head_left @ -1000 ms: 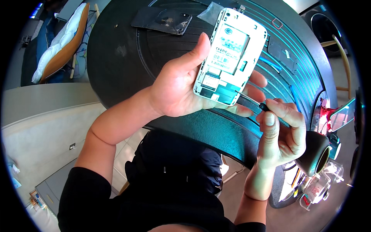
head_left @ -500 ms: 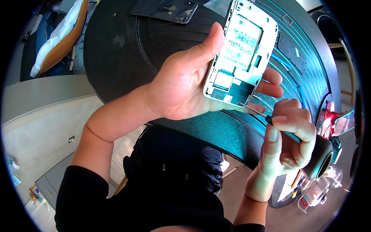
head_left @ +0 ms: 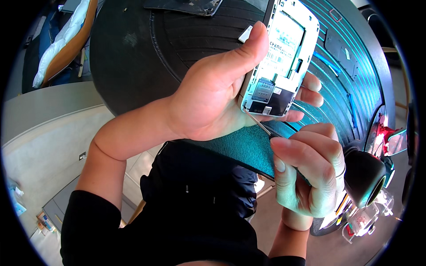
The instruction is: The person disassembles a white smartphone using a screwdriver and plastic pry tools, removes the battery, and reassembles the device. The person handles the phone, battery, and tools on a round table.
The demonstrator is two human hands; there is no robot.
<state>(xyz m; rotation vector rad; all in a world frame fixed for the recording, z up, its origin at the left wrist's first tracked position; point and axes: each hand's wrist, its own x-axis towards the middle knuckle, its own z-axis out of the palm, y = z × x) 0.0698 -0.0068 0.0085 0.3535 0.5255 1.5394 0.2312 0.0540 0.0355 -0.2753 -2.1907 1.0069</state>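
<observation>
My left hand (head_left: 208,97) is closed around a white phone (head_left: 284,57) with its back cover off, thumb along the left edge and fingers behind. A white label, an open battery recess, a metal card slot (head_left: 263,90) and a dark lower section face up. My right hand (head_left: 310,166) pinches a thin screwdriver (head_left: 259,124), its dark handle mostly hidden in the fingers. The metal shaft slants up to the phone's bottom left corner, where the tip appears to touch.
A dark cracked device (head_left: 186,6) lies at the table's (head_left: 128,66) far side. To the right are a dark flat cover (head_left: 341,53), a blue pry tool (head_left: 327,63) and a small reddish frame (head_left: 335,16). A black cylindrical object (head_left: 364,175) stands beside my right hand.
The screwdriver tip has moved from the phone's lower right edge to its bottom left corner. My right hand has shifted left and nearer. The phone has turned slightly.
</observation>
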